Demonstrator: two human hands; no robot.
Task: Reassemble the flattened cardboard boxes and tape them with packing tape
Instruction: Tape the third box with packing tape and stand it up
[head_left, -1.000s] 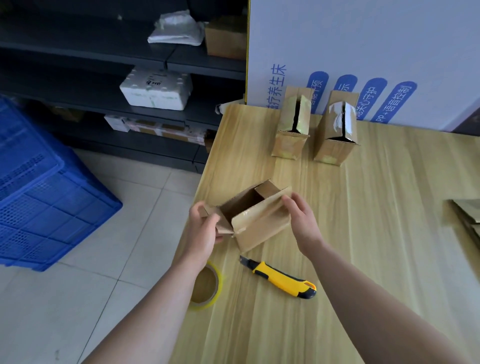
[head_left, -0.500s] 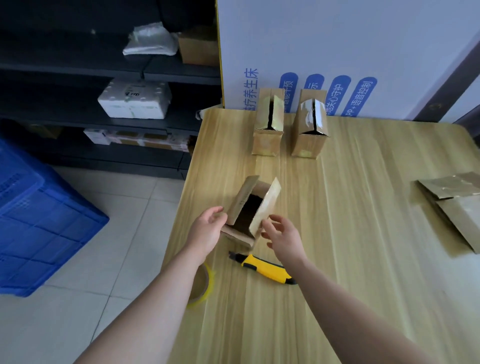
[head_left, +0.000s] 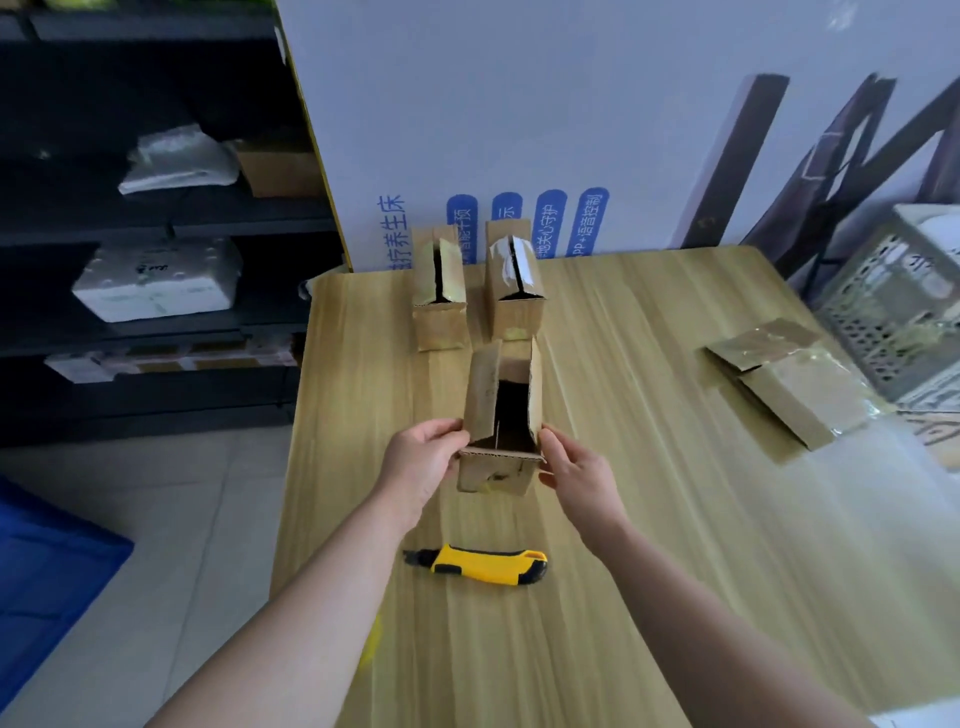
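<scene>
I hold the box (head_left: 501, 415) upright over the table (head_left: 649, 519), dead ahead. My left hand (head_left: 428, 460) grips its left wall and my right hand (head_left: 571, 467) pinches the right, both equally near. Its open top runs lengthwise away from me, flaps up. The inside is dark and, I judge, empty. Flats (head_left: 789, 384) lie well right.

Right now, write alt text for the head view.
Left hand and right hand hold an open-topped cardboard box at a wooden table. A yellow utility knife lies nearer; two assembled boxes stand behind, flattened cardboard at right.
</scene>
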